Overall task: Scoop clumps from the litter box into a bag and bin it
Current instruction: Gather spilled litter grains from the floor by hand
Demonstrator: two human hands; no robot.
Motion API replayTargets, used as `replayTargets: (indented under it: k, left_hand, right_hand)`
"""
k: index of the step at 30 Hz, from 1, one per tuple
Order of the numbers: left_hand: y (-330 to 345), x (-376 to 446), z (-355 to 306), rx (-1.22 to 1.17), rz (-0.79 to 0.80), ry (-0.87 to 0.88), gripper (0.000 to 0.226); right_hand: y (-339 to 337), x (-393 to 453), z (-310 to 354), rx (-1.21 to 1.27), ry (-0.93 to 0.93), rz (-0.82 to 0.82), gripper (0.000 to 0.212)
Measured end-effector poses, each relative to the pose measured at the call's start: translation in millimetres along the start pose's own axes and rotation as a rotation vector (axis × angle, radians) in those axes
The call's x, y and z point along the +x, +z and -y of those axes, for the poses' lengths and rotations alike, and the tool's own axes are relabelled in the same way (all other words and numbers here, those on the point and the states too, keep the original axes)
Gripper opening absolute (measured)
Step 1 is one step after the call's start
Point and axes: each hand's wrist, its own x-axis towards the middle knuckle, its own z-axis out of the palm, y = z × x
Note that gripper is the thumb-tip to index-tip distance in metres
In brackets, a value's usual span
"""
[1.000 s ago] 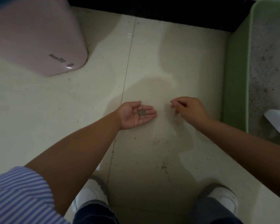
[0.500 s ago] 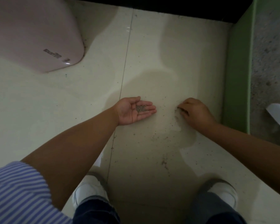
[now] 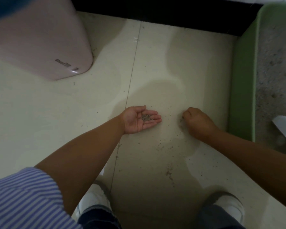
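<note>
While the left hand (image 3: 141,119) cups litter grains (image 3: 146,117), right-hand fingers (image 3: 186,114) curl shut (contents unseen) on the gritty tiled floor (image 3: 155,71).

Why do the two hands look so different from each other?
The left hand lies open, palm up; the right hand is curled, knuckles up. The left hand cups a small pile of litter grains; the right hand's fingers point down at the floor, and whether they pinch anything is hidden. Both are bare and low over the grain-speckled floor beside the green litter box.
</note>
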Motion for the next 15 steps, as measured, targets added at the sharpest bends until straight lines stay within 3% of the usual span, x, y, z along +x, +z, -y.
replayTargets:
  k: [2,4,7,9,13,15]
  left_hand:
    - [1.4,-1.0,0.2,-0.012,0.001,0.003,0.045]
    - [2.9,-1.2,0.2,-0.014,0.006,0.007,0.045]
    - [2.8,-1.7,0.2,0.008,0.008,0.011,0.046]
    - [2.8,-2.5,0.3,0.026,0.006,0.002,0.046]
    - [0.3,-2.9,1.0,0.059,0.015,-0.051,0.046]
    - [-2.3,-2.0,1.7,0.047,0.015,-0.058,0.046]
  right_hand:
    - [-6.0,0.6,12.8,0.057,0.061,-0.042,0.025]
    - [-14.3,5.6,25.5,0.306,0.173,-0.126,0.008]
    - [-24.1,11.2,49.2,0.700,0.153,-0.065,0.012]
    - [-26.9,10.3,50.9,0.695,0.136,-0.074,0.017]
    - [-23.7,6.8,16.6,0.519,0.291,-0.250,0.022]
    - [-18.5,3.6,9.2,0.319,0.207,-0.275,0.021]
